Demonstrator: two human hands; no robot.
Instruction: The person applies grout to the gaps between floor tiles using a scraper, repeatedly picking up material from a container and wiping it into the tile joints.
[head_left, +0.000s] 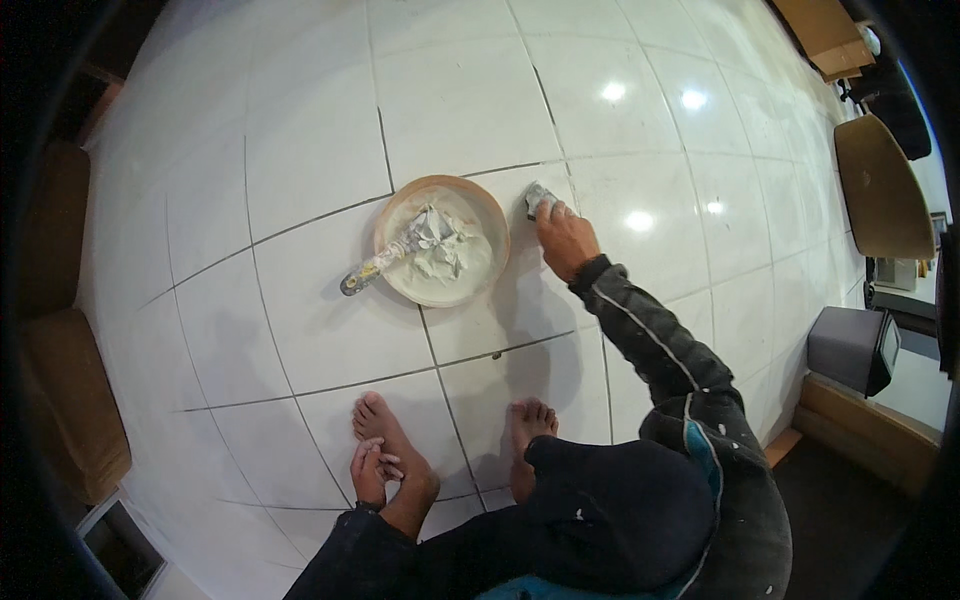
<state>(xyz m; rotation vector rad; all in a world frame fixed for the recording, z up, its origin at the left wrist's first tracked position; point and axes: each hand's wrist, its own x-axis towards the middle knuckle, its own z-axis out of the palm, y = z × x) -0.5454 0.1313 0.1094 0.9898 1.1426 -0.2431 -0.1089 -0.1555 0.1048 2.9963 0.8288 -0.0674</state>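
My right hand (568, 240) is closed on a small grey pad smeared with white paste (540, 198), pressed against the tiled floor (450, 90) beside a tile joint. Whether the pad is cloth or rubber I cannot make out. Just left of that hand stands a round, shallow tan basin (505, 225) holding white grout-like paste (462, 262). A paste-covered trowel (385, 262) lies in it, its worn yellowish handle sticking out over the left rim. My left hand (370, 470) rests by my left foot, empty, with its fingers loosely apart.
My bare feet (395, 430) stand on the tiles, with dark joints around them and paler, white-filled ones farther right. Brown upholstered furniture (70, 400) lines the left. A beige chair back (880, 190), a grey box-shaped object (850, 350) and a cardboard box (822, 38) stand along the right.
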